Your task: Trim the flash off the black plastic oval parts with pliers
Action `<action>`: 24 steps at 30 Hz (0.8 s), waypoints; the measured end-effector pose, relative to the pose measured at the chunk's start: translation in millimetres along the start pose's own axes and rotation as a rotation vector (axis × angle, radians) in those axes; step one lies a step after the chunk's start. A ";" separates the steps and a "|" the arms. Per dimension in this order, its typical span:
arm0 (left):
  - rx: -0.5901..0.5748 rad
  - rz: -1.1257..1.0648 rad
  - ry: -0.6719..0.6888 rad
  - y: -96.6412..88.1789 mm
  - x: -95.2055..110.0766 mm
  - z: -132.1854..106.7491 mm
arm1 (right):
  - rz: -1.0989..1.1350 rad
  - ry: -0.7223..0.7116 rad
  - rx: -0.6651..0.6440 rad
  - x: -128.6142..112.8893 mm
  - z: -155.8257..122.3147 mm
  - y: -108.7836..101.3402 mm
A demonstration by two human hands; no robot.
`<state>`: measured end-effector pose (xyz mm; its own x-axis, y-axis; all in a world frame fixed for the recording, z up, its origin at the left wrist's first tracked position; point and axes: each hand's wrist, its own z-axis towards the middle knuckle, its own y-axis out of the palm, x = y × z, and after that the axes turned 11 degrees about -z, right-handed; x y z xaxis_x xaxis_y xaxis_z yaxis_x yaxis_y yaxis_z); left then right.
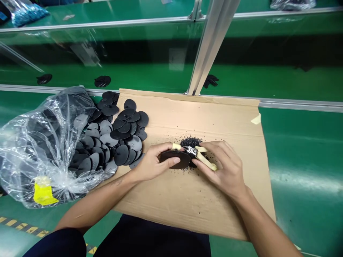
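Note:
My left hand [154, 162] grips a round black disc [175, 160] between thumb and fingers, with tape wrapped on one fingertip. In my right hand [223, 166] is a pair of cutting pliers [205, 159] with pale yellow handles. Their metal jaws meet the disc's right edge; whether the jaws are closed I cannot tell. Beneath the tool lies a heap of small black bits [191, 142], with more scattered around it on the cardboard sheet [171, 203]. Left of my left hand, loose black discs [130, 123] lie piled and overlapping.
A clear plastic bag [40, 135] with a yellow label [44, 192] spills black discs at the left. A slanted metal post [211, 46] rises behind the cardboard. Beyond the metal rail [300, 104] are a few dark pieces [102, 81] on the green surface.

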<state>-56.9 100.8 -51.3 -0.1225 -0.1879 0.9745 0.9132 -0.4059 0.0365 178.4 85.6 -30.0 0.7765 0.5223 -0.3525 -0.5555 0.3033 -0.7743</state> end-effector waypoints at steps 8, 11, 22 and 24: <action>0.005 -0.037 0.062 2.6 -4.1 -2.4 | 0.346 0.027 -0.065 -12.0 0.2 -1.1; -0.053 0.183 0.220 1.5 -4.3 -3.1 | 0.313 -0.083 -0.024 -13.2 -1.5 1.1; -0.041 0.218 0.312 -2.1 -3.0 -2.3 | 0.189 -0.028 0.003 3.9 1.4 -4.2; -0.021 0.187 0.304 -1.3 -1.7 -3.4 | 0.114 -0.093 -0.017 9.7 1.7 -2.6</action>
<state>-59.1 98.6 -53.8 -0.0673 -0.5171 0.8533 0.9230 -0.3571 -0.1436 186.8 91.2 -30.5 0.6772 0.6247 -0.3888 -0.6327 0.2245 -0.7411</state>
